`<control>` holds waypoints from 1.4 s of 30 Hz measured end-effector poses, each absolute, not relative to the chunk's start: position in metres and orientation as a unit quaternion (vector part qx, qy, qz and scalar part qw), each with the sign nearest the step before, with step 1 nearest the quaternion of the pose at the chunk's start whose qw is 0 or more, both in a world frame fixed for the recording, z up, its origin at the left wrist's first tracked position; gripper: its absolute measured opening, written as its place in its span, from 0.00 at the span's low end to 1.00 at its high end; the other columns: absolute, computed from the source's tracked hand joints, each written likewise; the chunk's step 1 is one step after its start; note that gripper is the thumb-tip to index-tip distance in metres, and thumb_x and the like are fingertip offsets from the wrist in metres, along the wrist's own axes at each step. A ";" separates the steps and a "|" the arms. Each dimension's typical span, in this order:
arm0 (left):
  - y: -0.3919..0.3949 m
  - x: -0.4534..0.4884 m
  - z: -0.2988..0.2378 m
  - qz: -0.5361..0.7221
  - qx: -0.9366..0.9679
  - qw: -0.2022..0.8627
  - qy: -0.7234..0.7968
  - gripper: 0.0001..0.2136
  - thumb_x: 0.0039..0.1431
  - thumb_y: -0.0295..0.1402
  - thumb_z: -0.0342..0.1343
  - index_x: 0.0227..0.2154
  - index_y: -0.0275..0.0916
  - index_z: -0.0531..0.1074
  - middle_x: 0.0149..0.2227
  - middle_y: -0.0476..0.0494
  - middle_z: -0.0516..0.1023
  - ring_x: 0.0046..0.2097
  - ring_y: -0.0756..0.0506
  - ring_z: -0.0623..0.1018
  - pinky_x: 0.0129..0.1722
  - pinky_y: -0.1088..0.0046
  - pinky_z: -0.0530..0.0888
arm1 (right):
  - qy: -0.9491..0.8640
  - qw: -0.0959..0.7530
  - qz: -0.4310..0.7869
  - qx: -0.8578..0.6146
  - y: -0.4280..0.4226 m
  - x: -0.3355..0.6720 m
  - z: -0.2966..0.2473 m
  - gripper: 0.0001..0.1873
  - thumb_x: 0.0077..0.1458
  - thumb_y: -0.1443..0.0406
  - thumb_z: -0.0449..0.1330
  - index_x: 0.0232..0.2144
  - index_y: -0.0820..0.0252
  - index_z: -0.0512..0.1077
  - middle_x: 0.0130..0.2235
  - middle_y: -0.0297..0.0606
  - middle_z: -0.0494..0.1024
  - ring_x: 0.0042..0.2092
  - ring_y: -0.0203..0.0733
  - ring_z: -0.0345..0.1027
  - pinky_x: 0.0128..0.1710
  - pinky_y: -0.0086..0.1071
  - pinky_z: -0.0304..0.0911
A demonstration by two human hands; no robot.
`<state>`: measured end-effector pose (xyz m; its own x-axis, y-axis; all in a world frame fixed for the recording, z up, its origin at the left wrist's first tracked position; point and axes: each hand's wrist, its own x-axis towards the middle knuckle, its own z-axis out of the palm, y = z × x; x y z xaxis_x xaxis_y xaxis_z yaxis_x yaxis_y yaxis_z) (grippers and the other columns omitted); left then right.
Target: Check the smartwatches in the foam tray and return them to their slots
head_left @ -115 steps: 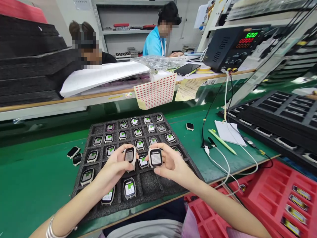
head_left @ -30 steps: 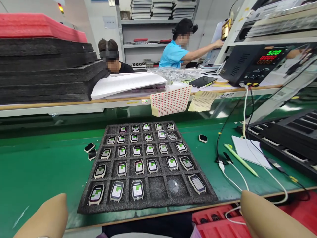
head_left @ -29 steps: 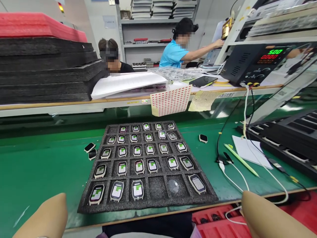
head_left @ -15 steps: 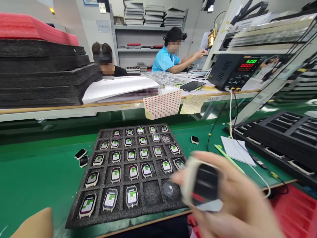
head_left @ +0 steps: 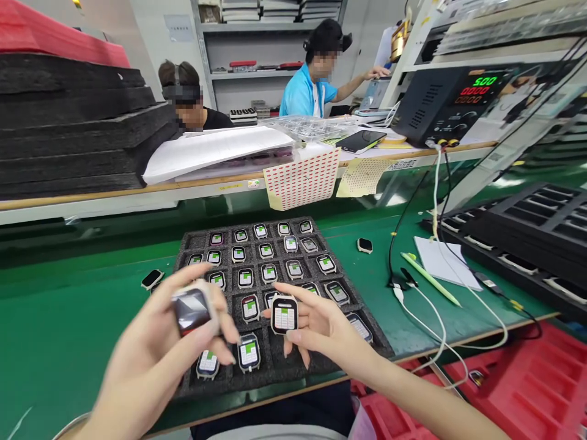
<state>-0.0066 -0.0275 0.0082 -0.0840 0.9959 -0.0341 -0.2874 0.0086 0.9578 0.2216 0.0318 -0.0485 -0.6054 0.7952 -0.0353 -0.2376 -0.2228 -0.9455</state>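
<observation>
My left hand (head_left: 160,342), on the left over the tray's near-left part, grips a smartwatch with a dark, reflective screen (head_left: 192,311); it is slightly blurred. In my right hand (head_left: 316,324), fingers and thumb hold a strapless smartwatch with a lit white-and-green screen (head_left: 284,315) above the tray's near rows. Beneath both hands lies a black foam tray (head_left: 287,360), its cells holding several similar lit watches, such as the near-row watch (head_left: 249,352) between my hands. My left hand hides part of the tray's left side.
One dark-screened watch (head_left: 365,245) lies right of the tray, another (head_left: 152,279) to its left. Cables (head_left: 433,311), a green pen (head_left: 431,279) and white paper (head_left: 447,263) lie on the right. A power supply (head_left: 452,107) stands on the shelf; two people sit beyond.
My left hand has come in from the lower left and now holds a dark-screened watch. My right hand has moved left over the tray; its watch now shows a lit screen instead of a dark one.
</observation>
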 end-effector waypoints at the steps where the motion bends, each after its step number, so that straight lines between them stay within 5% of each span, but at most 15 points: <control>1: -0.019 0.001 0.007 0.565 0.396 0.573 0.442 0.23 0.54 0.29 0.61 0.53 0.42 0.64 0.40 0.43 0.73 0.33 0.46 0.76 0.29 0.73 0.76 | -0.517 0.354 0.731 -0.271 0.032 0.222 -0.048 0.35 0.51 0.71 0.62 0.59 0.56 0.57 0.45 0.45 0.75 0.31 0.37 0.73 0.20 0.20 0.65; 13: 0.013 0.017 -0.044 0.478 0.454 0.682 0.316 0.25 0.56 0.25 0.58 0.56 0.45 0.59 0.44 0.42 0.71 0.44 0.42 0.75 0.44 0.63 0.75 | -0.574 0.388 0.624 -0.362 0.038 0.222 -0.052 0.20 0.58 0.64 0.60 0.52 0.62 0.65 0.37 0.45 0.79 0.20 0.29 0.65 0.15 0.19 0.55; 21: 0.015 0.016 -0.042 0.464 0.454 0.681 0.338 0.18 0.64 0.31 0.49 0.56 0.42 0.59 0.41 0.41 0.71 0.39 0.44 0.76 0.37 0.65 0.77 | -0.558 0.387 0.649 -0.343 0.036 0.224 -0.050 0.25 0.57 0.64 0.61 0.55 0.60 0.63 0.40 0.46 0.78 0.23 0.33 0.69 0.17 0.21 0.59; 31: 0.017 0.013 -0.047 0.493 0.447 0.689 0.287 0.26 0.56 0.25 0.57 0.56 0.44 0.59 0.43 0.42 0.70 0.42 0.43 0.75 0.40 0.64 0.77 | -0.547 0.358 0.690 -0.310 0.039 0.228 -0.060 0.34 0.52 0.64 0.66 0.59 0.58 0.59 0.43 0.48 0.76 0.29 0.41 0.74 0.18 0.26 0.66; 42: 0.013 0.013 -0.036 0.511 0.462 0.641 0.340 0.27 0.56 0.27 0.58 0.57 0.44 0.58 0.40 0.44 0.70 0.37 0.46 0.76 0.35 0.70 0.77 | -0.534 0.396 0.685 -0.299 0.034 0.226 -0.055 0.24 0.58 0.62 0.59 0.56 0.60 0.64 0.42 0.47 0.77 0.26 0.39 0.73 0.19 0.26 0.65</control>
